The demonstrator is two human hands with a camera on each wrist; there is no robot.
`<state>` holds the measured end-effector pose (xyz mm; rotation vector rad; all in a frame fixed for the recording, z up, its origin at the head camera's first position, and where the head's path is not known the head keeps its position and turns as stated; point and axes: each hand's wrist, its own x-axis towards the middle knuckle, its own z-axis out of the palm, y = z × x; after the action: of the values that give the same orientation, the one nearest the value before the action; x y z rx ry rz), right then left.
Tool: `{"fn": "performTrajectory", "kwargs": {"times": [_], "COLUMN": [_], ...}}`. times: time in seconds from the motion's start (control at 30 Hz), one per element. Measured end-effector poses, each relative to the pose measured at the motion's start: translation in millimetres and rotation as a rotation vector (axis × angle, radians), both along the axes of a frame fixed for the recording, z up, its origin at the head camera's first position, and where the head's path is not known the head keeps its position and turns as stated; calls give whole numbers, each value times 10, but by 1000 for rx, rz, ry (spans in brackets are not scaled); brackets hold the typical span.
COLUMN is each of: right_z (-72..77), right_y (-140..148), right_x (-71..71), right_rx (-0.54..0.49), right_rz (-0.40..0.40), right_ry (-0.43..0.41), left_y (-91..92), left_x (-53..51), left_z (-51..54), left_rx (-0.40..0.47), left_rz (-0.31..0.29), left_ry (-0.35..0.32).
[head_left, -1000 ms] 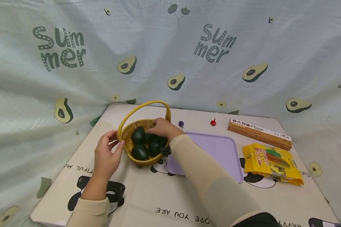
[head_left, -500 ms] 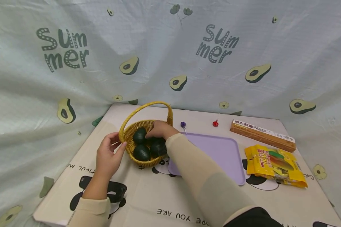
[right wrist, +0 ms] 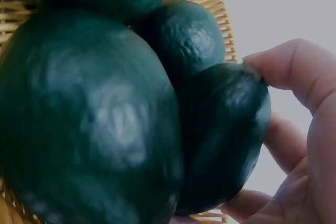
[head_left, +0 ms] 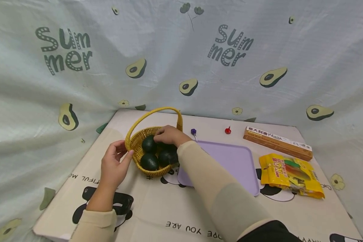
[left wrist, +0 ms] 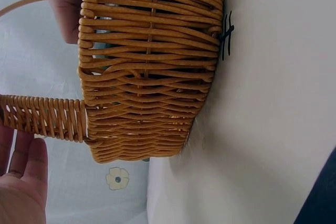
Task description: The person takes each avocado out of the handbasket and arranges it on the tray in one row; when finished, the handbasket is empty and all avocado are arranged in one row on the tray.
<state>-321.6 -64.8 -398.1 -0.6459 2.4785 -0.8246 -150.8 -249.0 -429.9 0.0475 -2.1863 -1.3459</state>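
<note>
A yellow wicker basket (head_left: pixel 152 173) with a tall arched handle (head_left: pixel 152 112) stands on the table, holding several dark green avocados (head_left: pixel 149 162). My left hand (head_left: pixel 115 166) holds the basket's left side where the handle meets the rim. In the left wrist view, one digit presses near the rim and other fingers (left wrist: pixel 34 163) lie by the handle. My right hand (head_left: pixel 170 135) reaches inside from the right. Its thumb and fingers grip one avocado (right wrist: pixel 226 135) at the basket's far side, in the right wrist view; a larger-looking avocado (right wrist: pixel 100 119) lies beside it.
Right of the basket lies a lilac tray (head_left: pixel 230 158), partly under my right sleeve. Behind it are a purple lollipop (head_left: pixel 193 132) and a red lollipop (head_left: pixel 228 130). A pasta box (head_left: pixel 278 143) and a yellow snack bag (head_left: pixel 291 175) lie at the right. A printed curtain (head_left: pixel 169 50) hangs behind.
My right hand has shifted slightly to the left within the basket, its fingertips now nearer the back left avocado. My left hand keeps its hold on the basket.
</note>
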Motion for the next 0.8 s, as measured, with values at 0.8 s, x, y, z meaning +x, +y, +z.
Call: {"fn": "performTrajectory", "kwargs": {"times": [0.8], "right_z": [258], "right_y": [383], "right_x": [132], "right_rx": [-98], "right_rz": [-36], "right_ry": [142], "left_y": [-8], "left_x": [5], "left_z": [18], "left_rx": [-33], "left_rz": [16], "left_ry": [-32]}}
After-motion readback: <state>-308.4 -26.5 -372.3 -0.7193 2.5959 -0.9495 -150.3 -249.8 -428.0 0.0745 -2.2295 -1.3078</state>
